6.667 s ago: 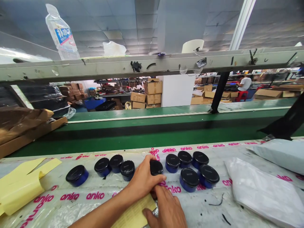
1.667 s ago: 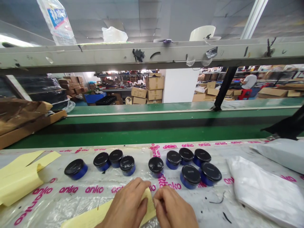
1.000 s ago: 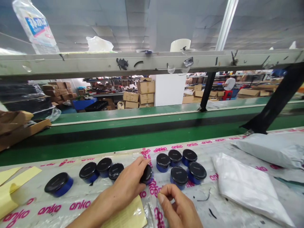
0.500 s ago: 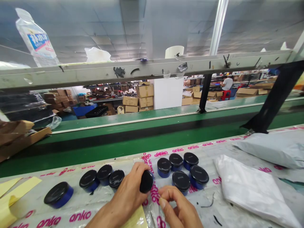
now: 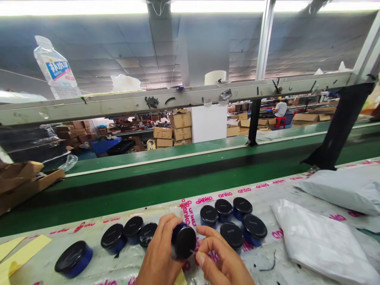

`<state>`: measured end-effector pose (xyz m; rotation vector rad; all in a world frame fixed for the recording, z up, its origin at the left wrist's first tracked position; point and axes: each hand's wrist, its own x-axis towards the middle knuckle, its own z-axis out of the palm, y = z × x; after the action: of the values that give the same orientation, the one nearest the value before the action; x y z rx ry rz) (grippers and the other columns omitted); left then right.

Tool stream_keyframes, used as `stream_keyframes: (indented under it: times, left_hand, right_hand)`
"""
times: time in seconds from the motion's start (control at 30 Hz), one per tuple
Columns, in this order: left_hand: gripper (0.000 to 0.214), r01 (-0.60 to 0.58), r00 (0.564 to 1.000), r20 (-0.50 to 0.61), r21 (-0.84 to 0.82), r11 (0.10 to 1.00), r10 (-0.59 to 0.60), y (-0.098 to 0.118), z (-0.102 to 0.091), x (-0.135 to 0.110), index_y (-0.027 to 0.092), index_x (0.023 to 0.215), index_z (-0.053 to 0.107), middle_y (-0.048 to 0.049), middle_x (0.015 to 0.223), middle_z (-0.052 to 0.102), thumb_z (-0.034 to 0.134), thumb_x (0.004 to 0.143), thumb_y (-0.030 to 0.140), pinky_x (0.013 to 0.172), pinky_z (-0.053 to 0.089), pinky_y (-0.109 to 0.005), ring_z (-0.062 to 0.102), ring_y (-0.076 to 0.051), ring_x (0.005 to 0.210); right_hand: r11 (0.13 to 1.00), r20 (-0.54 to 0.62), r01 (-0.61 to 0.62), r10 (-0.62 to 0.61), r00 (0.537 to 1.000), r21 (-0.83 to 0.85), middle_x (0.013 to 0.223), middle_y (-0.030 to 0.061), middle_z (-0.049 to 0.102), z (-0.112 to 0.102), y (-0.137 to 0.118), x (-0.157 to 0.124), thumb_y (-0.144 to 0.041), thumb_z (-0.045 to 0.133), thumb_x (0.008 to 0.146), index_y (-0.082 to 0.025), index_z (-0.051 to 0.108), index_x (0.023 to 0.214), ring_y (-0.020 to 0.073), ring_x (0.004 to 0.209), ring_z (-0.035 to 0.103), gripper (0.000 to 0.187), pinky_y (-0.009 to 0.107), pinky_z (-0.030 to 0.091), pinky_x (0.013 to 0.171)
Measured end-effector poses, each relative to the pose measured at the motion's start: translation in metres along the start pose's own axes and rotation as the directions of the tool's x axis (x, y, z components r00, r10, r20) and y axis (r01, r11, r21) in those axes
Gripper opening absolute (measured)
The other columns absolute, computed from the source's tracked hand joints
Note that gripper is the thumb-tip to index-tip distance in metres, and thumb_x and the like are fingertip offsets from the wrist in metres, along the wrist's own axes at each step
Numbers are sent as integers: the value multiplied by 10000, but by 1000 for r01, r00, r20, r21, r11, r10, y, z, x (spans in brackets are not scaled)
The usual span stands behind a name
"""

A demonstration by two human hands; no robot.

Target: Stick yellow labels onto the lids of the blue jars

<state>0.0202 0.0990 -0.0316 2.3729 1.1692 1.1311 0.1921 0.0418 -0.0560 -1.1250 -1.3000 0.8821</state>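
My left hand (image 5: pixel 162 253) is closed around a round blue container with a black top (image 5: pixel 186 241). It is tilted so that its dark round face shows toward me. Close to its right edge, my right hand (image 5: pixel 224 257) has thumb and forefinger pinched together. A thin pale sliver shows at these fingertips, too small to name. To the right stand several similar containers (image 5: pixel 231 235) in a cluster, black tops up. More containers (image 5: pixel 113 238) stand left of my left hand, one of them partly hidden by it.
Plastic sheeting printed with "anko" (image 5: pixel 234 194) covers the table. White plastic bags (image 5: pixel 323 241) lie at right and yellow paper (image 5: pixel 28 253) at left. Beyond runs a green conveyor belt (image 5: pixel 148 182), with a metal rail (image 5: pixel 184 95) above it bearing a bottle (image 5: pixel 57 69).
My view has tilted upward. The held container has turned, showing more of its dark face, and my right fingertips now sit beside its edge with a pale sliver visible.
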Motion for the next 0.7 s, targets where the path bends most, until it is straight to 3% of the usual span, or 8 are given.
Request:
stream_keyframes:
  times: [0.13, 0.27, 0.37, 0.5, 0.7]
  left_hand:
    - [603, 2, 1000, 30, -78, 997, 0, 1, 0, -1, 307, 1243, 500, -8, 1289, 502, 563, 741, -21, 1039, 429, -286, 530, -161, 1206]
    - [652, -66, 994, 82, -36, 997, 68, 2, -6, 2, 331, 1296, 428, 3, 1303, 498, 594, 759, 1, 1040, 447, -258, 536, -133, 1216]
    - [593, -80, 993, 89, -14, 997, 80, 3, -8, 2, 321, 1288, 430, -4, 1286, 507, 608, 803, 31, 1031, 452, -254, 545, -129, 1206]
    - [544, -30, 1000, -8, -69, 997, 30, 5, -3, -1, 321, 1254, 481, 3, 1265, 504, 606, 803, 44, 1023, 428, -268, 535, -144, 1185]
    - [454, -44, 997, -72, -40, 998, 41, 3, 1, -4, 271, 1240, 510, -32, 1277, 500, 582, 823, 107, 1017, 423, -290, 536, -173, 1180]
  right_hand:
    - [998, 152, -62, 64, 986, -17, 1440, 78, 513, -11, -20, 8, -350, 541, 892, -201, 628, 844, 256, 1364, 473, 179, 421, 316, 1111]
    - [989, 238, -86, 112, 965, -119, 1415, 88, 529, -17, -39, 16, -308, 521, 898, -178, 604, 839, 242, 1333, 483, 165, 367, 350, 1024]
    - [981, 240, -109, 147, 960, -163, 1395, 52, 530, -16, -42, 19, -318, 500, 910, -178, 606, 841, 232, 1204, 540, 188, 345, 371, 953]
    - [979, 233, -106, 145, 962, -173, 1357, 24, 534, -12, -41, 19, -321, 504, 916, -176, 608, 857, 169, 952, 559, 188, 323, 375, 855]
    - [984, 224, -119, 148, 963, -135, 1342, 8, 528, -10, -51, 21, -260, 516, 916, -168, 604, 858, 141, 968, 566, 140, 302, 371, 848]
